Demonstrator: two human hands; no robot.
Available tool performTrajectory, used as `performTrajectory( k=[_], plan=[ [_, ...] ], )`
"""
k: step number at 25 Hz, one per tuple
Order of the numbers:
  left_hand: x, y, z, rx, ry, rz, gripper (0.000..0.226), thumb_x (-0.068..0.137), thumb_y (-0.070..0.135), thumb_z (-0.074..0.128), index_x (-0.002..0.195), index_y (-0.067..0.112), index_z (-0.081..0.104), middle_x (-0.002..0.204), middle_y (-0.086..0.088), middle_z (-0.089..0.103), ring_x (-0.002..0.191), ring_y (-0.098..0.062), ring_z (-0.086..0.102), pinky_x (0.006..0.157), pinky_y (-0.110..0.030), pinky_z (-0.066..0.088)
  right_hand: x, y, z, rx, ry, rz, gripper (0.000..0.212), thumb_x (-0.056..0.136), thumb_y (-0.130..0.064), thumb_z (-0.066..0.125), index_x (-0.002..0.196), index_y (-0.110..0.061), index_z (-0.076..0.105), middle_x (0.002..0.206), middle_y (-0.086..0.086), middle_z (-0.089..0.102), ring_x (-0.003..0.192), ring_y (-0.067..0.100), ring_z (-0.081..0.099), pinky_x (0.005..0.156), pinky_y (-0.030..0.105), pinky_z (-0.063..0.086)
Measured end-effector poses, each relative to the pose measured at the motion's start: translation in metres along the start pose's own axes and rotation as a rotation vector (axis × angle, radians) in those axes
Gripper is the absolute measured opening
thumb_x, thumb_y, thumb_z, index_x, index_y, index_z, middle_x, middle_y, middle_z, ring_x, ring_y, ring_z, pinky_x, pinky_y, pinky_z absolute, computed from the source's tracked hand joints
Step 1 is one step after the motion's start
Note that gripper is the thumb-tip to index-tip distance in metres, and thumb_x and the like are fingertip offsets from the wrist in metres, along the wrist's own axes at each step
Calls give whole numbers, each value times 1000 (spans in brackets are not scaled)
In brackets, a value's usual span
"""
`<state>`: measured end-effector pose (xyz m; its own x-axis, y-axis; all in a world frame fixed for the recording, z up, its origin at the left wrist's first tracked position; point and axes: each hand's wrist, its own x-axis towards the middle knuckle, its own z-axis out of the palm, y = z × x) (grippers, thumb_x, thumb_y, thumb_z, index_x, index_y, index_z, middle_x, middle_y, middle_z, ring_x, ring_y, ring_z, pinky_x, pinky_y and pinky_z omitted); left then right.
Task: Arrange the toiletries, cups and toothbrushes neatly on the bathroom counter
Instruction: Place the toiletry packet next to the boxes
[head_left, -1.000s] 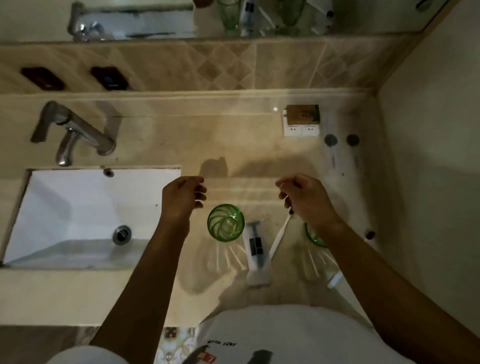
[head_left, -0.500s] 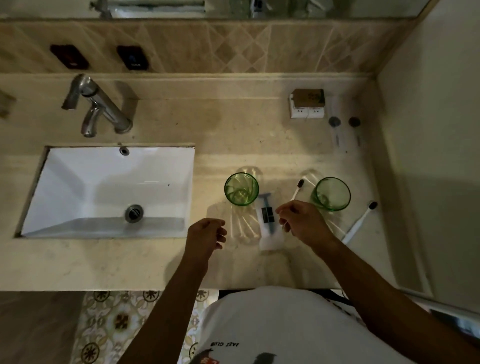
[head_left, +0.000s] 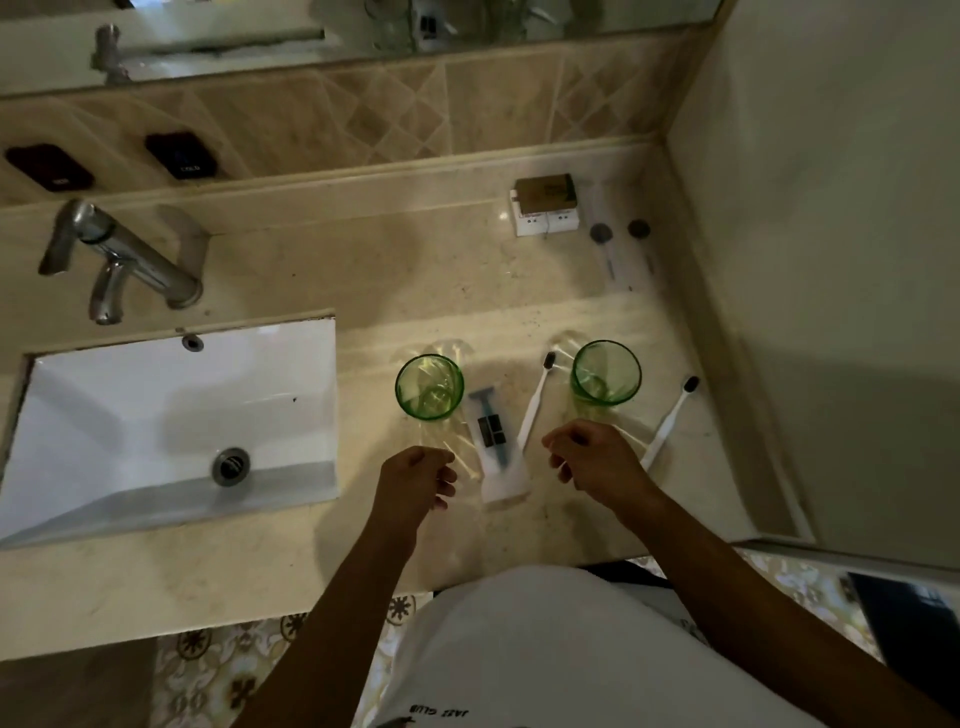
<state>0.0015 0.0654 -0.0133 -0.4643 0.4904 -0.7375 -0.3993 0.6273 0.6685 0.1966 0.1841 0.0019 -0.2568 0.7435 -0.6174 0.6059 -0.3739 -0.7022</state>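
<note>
So, two green cups stand upright on the counter (head_left: 363, 270) right of the sink (head_left: 171, 415): left cup (head_left: 429, 387) & right cup (head_left: 605, 372), w/ a razor packet (head_left: 496, 441) and one toothbrush (head_left: 535, 402) lying flat btwn them, 2nd toothbrush (head_left: 670, 421) just right of the right cup. Left hand (head_left: 415, 480) hovers near the packet's lower end, fingers loosely curled, gripping nothing. Right hand (head_left: 592, 462) sits at the first toothbrush's handle end, fingers bent – possibly pinching it, can't tell in dim light.
</note>
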Motion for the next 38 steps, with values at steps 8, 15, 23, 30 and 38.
performTrajectory(
  k=[8,15,23,30,38],
  plan=[
    [1,3,34,104,176,5,15,91,12,59,101,15,70,99,-14,72,85,-26,65,87,-46,57,22,-1,5,-218,-110,-145,32,91,-22,57,121,-18,66,122,4,68,112,22,62,96,31,47],
    [15,11,52,149,152,-41,45,79,9,70,123,7,64,112,-14,71,99,-33,69,92,-49,57,44,-18,17,-195,-239,-87,42,91,-13,62,133,-7,56,127,10,64,108,26,65,90,39,56],
    [2,20,86,149,132,-8,7,84,13,69,87,7,74,74,-16,72,58,-29,68,55,-44,58,44,-28,25,-306,-101,-53,38,87,-24,64,123,-10,67,120,7,70,108,20,66,87,27,50],
    [-14,56,75,59,17,161,14,75,26,73,89,23,76,84,-4,77,82,-27,74,78,-52,60,23,-69,8,-134,-47,-196,24,88,-15,63,68,-26,68,59,-15,64,54,-2,59,53,15,43],
    [10,130,62,-27,79,267,9,85,20,75,94,20,74,91,-3,77,85,-23,73,83,-48,60,43,-131,-8,74,-90,-199,14,92,-26,62,103,-29,71,87,-3,74,61,7,63,54,21,48]
  ],
)
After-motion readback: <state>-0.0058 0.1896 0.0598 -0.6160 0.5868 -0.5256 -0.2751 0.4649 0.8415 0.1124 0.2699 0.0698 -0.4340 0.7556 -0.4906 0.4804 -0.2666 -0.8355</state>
